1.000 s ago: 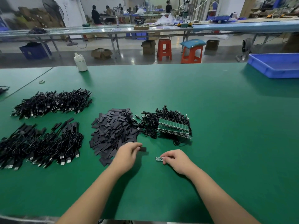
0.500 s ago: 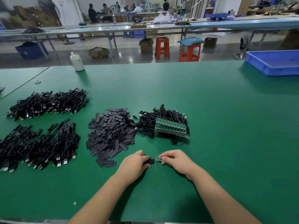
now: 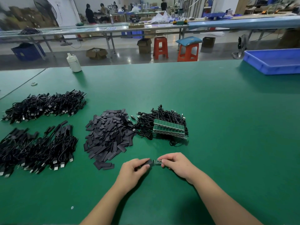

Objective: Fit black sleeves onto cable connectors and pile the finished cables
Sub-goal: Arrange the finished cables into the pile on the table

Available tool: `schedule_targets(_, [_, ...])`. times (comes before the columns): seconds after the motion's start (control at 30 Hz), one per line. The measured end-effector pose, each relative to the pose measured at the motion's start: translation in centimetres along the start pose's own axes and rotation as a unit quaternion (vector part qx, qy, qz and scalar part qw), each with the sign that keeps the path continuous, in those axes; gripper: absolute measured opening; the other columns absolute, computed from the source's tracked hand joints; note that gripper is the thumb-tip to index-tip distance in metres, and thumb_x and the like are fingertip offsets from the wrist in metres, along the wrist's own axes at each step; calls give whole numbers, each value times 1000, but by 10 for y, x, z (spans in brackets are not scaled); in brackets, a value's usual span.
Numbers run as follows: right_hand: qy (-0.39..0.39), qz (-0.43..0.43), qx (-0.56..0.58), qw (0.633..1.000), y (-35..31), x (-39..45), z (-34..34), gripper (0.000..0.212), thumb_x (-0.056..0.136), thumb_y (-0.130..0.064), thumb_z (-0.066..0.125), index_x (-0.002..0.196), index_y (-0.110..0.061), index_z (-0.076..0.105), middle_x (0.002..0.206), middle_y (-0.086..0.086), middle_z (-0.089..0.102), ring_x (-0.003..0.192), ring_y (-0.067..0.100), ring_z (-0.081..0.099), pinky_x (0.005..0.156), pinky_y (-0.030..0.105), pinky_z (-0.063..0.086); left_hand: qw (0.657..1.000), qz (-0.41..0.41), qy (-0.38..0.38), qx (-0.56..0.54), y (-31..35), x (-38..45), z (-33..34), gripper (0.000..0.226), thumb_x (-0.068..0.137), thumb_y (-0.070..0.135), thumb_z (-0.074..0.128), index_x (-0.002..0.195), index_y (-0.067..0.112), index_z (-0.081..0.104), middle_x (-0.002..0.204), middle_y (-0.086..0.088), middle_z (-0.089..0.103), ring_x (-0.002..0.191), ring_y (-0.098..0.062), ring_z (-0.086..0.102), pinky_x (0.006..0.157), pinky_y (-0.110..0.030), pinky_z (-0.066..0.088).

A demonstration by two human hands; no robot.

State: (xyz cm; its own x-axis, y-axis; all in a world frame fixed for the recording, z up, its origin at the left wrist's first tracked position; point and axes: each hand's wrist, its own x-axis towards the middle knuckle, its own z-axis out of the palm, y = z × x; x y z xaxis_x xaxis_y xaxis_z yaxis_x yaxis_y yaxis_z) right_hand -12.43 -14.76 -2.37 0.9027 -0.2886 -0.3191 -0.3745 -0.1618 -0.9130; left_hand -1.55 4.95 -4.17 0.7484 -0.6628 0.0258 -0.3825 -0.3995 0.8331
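Sleeving is under way near the worktop's (image 3: 211, 111) front edge: left hand (image 3: 133, 172) fingers pinch a sleeve (image 3: 148, 163), right hand (image 3: 176, 164) fingers pinch the connector (image 3: 157, 161), mouth meeting tip. Next, I judge, slide the sleeve fully on, keeping both aligned.

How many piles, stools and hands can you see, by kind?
Piles of black cables: 3, at and
Piles of black sleeves: 1
Orange stools: 2, at and
Blue trays: 1
Hands: 2, left, right
Total: 9
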Motion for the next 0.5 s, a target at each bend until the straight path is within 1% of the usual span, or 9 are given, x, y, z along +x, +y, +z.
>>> schedule_targets(0.07, [2,0,1,1000,-1,0,1,20,98,-20,60,99,-33,76,78,-13,72,66,9,47,64,16,43,998,-21,21,-46,-2,-4,2,20,88,23,73,101,37,75,87,12,73,83,-5,65,77,-15,47])
schedule_targets(0.17, [9,1,4,1000,-1,0,1,21,99,-21,59,98,-34,75,78,-12,72,68,11,47,64,17,43,998,-16,31,-47,-5,-9,5,25,88,21,74,96,44,73,89,20,72,87,-1,65,79,-12,47])
schedule_targets(0.27, [8,-4,1,1000,-2,-1,1,21,99,-21,58,98,-34,75,77,-12,71,65,9,46,62,15,42,998,-10,44,-33,-6,-9,7,21,89,20,72,100,38,76,90,25,71,90,2,66,81,-11,46])
schedule_targets(0.37, [6,-3,-12,1000,-2,-1,2,20,99,-20,58,103,-30,76,75,-13,69,60,7,44,60,13,41,999,1,46,-14,-6,-10,9,22,89,19,72,106,33,76,93,29,71,92,5,65,83,-9,45])
schedule_targets(0.5, [5,-1,-15,1000,-3,-1,4,21,99,-19,58,103,-29,76,74,-12,69,66,12,44,61,17,40,998,39,48,28,-6,-14,13,24,89,15,72,109,26,76,93,25,71,91,6,64,83,-9,44])
